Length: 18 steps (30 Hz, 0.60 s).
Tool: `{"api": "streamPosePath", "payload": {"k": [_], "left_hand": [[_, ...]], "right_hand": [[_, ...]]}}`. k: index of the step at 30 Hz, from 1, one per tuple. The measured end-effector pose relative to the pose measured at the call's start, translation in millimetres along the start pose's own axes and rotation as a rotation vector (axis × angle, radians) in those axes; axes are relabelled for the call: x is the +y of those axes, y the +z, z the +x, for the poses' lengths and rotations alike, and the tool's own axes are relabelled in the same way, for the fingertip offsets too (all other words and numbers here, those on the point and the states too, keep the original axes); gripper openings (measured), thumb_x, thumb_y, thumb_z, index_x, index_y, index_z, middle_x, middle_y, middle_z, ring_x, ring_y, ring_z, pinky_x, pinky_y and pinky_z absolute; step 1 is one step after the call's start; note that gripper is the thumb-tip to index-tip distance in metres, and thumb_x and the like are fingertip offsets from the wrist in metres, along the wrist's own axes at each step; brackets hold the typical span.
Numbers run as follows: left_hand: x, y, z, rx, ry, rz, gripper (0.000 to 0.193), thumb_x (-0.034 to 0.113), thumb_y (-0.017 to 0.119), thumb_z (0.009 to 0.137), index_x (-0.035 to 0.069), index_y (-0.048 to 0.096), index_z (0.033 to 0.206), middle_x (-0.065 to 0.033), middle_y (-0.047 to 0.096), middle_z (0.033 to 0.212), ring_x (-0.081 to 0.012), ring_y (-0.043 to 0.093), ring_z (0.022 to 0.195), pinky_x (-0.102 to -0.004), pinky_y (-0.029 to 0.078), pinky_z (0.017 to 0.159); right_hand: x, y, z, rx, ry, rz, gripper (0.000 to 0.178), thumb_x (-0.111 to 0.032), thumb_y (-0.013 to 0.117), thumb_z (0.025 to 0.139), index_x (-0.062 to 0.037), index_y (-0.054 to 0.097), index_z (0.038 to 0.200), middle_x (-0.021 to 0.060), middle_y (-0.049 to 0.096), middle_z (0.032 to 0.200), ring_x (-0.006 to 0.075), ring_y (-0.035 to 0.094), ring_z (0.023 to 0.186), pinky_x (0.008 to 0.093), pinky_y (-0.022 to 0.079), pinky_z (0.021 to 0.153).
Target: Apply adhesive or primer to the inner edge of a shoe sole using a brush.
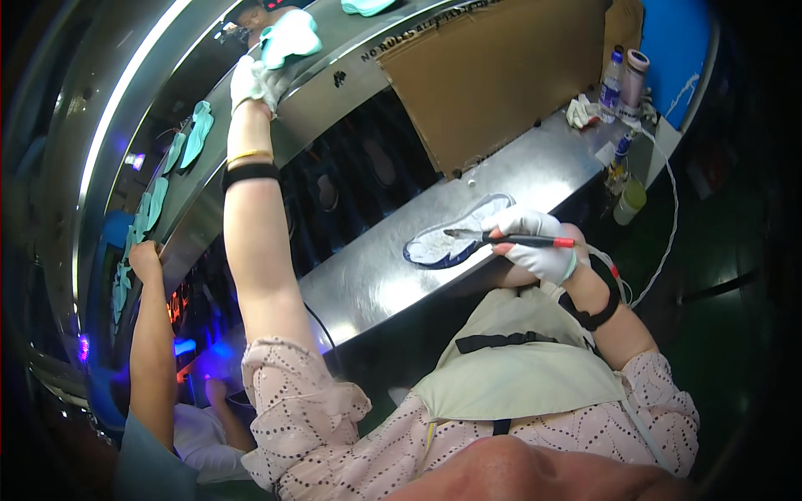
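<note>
My left hand (253, 86), in a white glove, reaches far out to the conveyor at upper left. Its fingers are closed at the edge of a mint-green shoe sole (291, 38), though the hold is partly hidden. My right hand (535, 242) wears a white glove with some fingertips bare. It grips a slim brush-like tool (528, 240) with a black handle and a red end joined to a thin tube. The tool's tip is over a white shoe sole with a dark blue rim (443, 244), lying on the metal ledge.
More mint-green soles (198, 134) lie along the conveyor (221, 159). A cardboard sheet (493, 83) leans behind the metal ledge (359, 292). Bottles (611, 83), a tumbler (635, 79) and crumpled cloth (582, 111) stand at right, near a white cord (671, 192). A co-worker's arm (150, 334) reaches the conveyor at left.
</note>
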<state>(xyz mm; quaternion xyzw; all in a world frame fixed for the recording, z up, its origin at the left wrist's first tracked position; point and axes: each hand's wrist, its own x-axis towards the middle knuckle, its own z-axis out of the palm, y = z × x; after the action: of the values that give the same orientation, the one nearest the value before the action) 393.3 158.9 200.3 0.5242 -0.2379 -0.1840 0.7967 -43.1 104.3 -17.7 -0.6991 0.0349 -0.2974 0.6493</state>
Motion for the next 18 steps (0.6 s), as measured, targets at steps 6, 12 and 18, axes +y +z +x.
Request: {"api": "streamPosePath", "payload": {"k": [6,12,18], "left_hand": [[-8.5,-84.5,52.3,0.254,0.453,1.643,0.042,0.027,0.044,0.088,0.009,0.049,0.125,-0.0149,0.057,0.12,-0.0285,0.06,0.1,-0.0477,0.047,0.083],[48.0,-152.2,-24.5,0.621,0.297,2.499,0.052,0.022,0.045,0.085,0.025,0.041,0.136,-0.002,0.042,0.14,-0.0229,0.04,0.128,-0.049,0.029,0.103],[79.3,-218.8,-22.8,0.541,-0.006,2.215,0.043,0.012,0.041,0.089,0.03,0.055,0.126,-0.0075,0.055,0.127,-0.0216,0.053,0.117,-0.0424,0.03,0.104]], "right_hand": [[11.5,-2.5,5.0,0.016,0.067,-0.1,0.017,0.001,0.07,0.076,-0.002,0.062,0.091,0.0064,0.064,0.096,0.0136,0.059,0.09,0.0265,0.046,0.082],[17.6,-2.3,7.4,0.081,0.132,-0.065,0.017,0.006,0.067,0.077,-0.0025,0.062,0.091,0.0022,0.062,0.087,0.0077,0.058,0.078,0.021,0.047,0.073],[27.4,11.5,14.2,0.039,0.187,-0.042,0.017,0.003,0.069,0.077,-0.0014,0.063,0.092,0.0047,0.064,0.091,0.0097,0.059,0.082,0.0219,0.047,0.076]]}}
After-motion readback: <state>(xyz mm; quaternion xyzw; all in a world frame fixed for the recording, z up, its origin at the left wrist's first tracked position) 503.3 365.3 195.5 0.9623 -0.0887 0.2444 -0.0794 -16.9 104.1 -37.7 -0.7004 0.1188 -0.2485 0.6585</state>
